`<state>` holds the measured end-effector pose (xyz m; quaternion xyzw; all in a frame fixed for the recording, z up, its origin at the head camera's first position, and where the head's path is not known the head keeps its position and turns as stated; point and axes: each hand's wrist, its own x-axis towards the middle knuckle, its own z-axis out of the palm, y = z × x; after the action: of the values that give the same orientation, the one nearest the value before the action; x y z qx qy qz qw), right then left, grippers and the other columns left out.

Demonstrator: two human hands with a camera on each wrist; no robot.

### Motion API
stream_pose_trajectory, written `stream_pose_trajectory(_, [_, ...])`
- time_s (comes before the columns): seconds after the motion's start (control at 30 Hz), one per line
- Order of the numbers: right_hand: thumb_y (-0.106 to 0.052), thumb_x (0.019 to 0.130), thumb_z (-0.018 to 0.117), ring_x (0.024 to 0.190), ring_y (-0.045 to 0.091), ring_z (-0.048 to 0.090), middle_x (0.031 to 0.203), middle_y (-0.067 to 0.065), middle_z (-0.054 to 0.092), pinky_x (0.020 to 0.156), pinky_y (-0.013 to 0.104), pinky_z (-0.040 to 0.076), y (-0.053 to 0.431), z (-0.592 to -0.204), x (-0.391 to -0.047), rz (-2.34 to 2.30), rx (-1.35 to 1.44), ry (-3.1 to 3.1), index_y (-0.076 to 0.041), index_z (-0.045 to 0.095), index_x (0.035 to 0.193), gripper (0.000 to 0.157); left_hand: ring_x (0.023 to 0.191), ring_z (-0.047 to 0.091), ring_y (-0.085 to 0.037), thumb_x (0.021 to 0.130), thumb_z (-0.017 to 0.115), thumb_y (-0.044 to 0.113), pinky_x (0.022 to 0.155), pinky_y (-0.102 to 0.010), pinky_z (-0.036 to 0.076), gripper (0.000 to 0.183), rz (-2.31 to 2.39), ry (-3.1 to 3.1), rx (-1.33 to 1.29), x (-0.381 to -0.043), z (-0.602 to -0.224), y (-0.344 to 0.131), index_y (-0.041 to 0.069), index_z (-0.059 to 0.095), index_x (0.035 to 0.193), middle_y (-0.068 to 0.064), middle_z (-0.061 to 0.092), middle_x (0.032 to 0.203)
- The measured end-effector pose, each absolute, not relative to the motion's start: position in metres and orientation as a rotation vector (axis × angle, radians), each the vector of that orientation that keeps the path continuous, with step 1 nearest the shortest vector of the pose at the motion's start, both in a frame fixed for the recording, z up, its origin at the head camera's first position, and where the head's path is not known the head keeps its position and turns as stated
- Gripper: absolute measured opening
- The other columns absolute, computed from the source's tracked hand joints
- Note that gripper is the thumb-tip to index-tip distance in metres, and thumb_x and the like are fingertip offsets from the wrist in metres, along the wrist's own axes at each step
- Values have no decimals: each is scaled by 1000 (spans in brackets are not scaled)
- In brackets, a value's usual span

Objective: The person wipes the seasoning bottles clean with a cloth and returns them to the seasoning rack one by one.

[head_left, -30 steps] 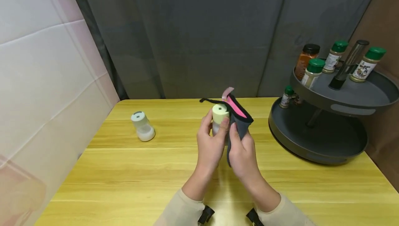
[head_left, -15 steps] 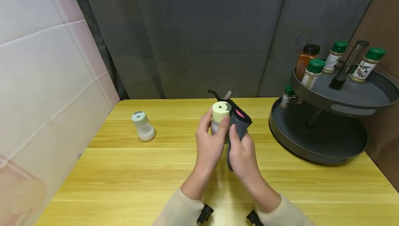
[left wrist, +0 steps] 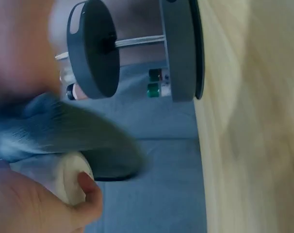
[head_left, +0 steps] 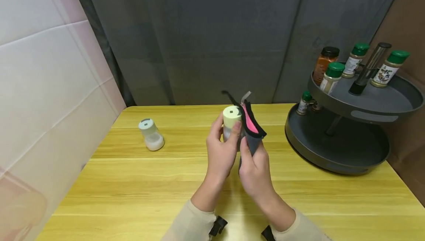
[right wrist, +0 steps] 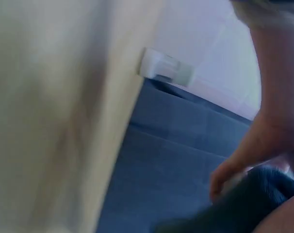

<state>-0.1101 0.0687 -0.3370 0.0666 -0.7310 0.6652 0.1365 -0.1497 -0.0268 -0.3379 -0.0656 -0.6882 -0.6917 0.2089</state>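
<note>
My left hand [head_left: 220, 156] grips a shaker jar [head_left: 231, 117] with a pale yellow lid and clear lower body, held upright above the table. Beside it, my right hand [head_left: 257, 171] pinches a folded grey cloth [head_left: 254, 143] with black edging and a pink inner face. The cloth's upper part lies against the jar's right side, with a black strap and a pale tag sticking up. In the left wrist view, the thumb rests at the lid [left wrist: 72, 177] while the cloth [left wrist: 103, 141] is blurred. A second shaker jar [head_left: 151, 134], with a whitish lid, stands on the table at left.
A dark two-tier round rack [head_left: 335, 152] occupies the table's right side. Its upper tier carries several spice bottles, including an orange one [head_left: 325, 64], and a tilted clear grinder [head_left: 370, 69]. Small green-capped bottles [head_left: 304, 103] stand on the lower tier. A grey curtain [head_left: 206, 41] hangs behind.
Both hands have shifted slightly left with the jar and cloth. The cloth's fold closed somewhat half a second ago and now gapes again, showing more pink. The second jar stays where it was.
</note>
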Motion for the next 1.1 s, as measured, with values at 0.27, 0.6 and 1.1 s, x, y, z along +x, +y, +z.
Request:
stream_pose_trajectory(0.27, [-31,116,41,137,23,53,152,12,58,117,36,40,77,-321,-114,2000,198,-2079,-6,45,157,48,119,59,-23,101,75,25,104,-50,48,45,-1912,-1963,-187,-148,-341,-26,21,66,145,-7,67,134])
stream_pose_trajectory(0.6, [-34,116,41,117,18,57,136,13,62,97,19,48,80,-329,-117,2147,37,-2089,-6,53,150,46,117,60,-25,100,76,28,102,-48,50,47,-1892,-1980,-161,-149,-341,-25,22,66,146,-8,67,135])
stream_pose_trajectory(1.1, [-33,116,42,114,18,58,133,13,64,98,21,47,77,-336,-114,2091,76,-2148,-7,53,149,44,113,59,-22,100,76,29,97,-43,52,47,-1878,-1971,-144,-146,-342,-26,23,66,145,-6,66,133])
